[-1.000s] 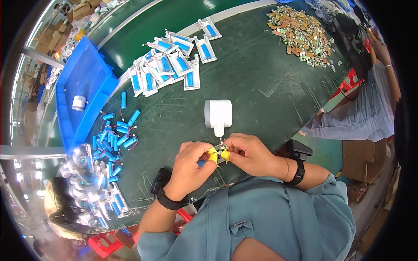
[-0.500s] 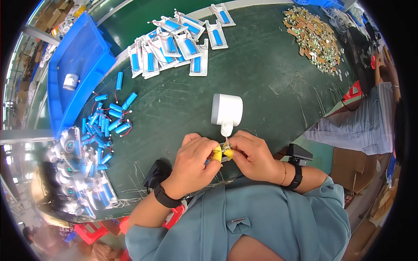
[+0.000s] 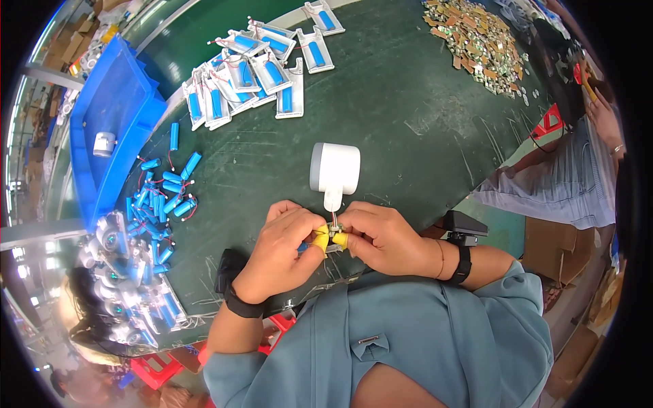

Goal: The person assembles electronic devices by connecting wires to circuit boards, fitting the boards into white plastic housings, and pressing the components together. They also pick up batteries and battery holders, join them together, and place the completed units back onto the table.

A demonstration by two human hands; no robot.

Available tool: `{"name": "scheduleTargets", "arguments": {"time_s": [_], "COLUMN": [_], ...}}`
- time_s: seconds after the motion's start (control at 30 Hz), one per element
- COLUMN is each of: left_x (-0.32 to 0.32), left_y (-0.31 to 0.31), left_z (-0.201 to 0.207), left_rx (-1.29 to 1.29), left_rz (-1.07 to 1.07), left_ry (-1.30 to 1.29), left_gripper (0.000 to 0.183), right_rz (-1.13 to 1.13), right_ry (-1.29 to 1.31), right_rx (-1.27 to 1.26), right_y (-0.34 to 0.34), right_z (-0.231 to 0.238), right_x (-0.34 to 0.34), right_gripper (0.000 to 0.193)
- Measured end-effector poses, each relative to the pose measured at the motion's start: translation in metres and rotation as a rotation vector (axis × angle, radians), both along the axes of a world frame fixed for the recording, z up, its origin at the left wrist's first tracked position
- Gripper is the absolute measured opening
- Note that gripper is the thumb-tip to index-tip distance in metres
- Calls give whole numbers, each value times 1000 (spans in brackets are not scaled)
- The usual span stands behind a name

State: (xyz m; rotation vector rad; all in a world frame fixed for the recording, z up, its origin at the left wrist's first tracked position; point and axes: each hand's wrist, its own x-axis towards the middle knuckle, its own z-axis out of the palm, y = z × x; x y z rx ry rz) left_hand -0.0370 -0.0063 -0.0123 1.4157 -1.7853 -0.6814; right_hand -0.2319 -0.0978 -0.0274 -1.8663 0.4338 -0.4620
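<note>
At the table's near edge, my left hand [image 3: 289,245] and my right hand [image 3: 381,239] meet, fingers pinched around a small circuit board [image 3: 334,231]. Yellow finger cots cover some fingertips on both hands. Below the board a pale housing edge [image 3: 333,249] shows, and a bit of blue battery peeks out under my left fingers. Just beyond my hands lies a white round device head [image 3: 340,168] with a grey rim, its short neck pointing at the board. Thin wires run from the neck to between my fingertips. My fingers hide much of the board.
White open housings with blue batteries [image 3: 287,100] pile up at the back. Loose blue batteries [image 3: 174,137] lie left, beside a blue bin [image 3: 129,129]. Assembled units [image 3: 112,275] crowd the near left. Small circuit boards [image 3: 476,47] heap at far right. Another person's hand [image 3: 604,122] shows at right.
The view has shifted slightly, so the table's contents sit further left. My fingers remain pinched at the board, with more of it showing between them.
</note>
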Motion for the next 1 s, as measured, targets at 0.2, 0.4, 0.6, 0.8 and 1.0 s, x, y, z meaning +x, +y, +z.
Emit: {"name": "scheduleTargets", "arguments": {"time_s": [0.2,0.4,0.6,0.8,1.0], "left_x": [7,8,5,2,-7], "left_y": [1,1,-2,0,11], "left_z": [7,5,5,6,4], "left_rx": [110,48,26,47,-39], "left_rz": [-85,-123,-144,-75,67], "left_ry": [-1,-37,-26,-14,-35], "left_gripper": [23,25,26,24,22], "right_rz": [182,197,195,229,72], "right_ry": [54,115,136,138,187], "right_rx": [368,476,479,428,16], "right_y": [-10,-13,-16,-23,-28], "right_z": [6,11,11,15,22], "right_x": [-6,-1,-2,-5,-13], "right_gripper": [21,17,16,18,17]}}
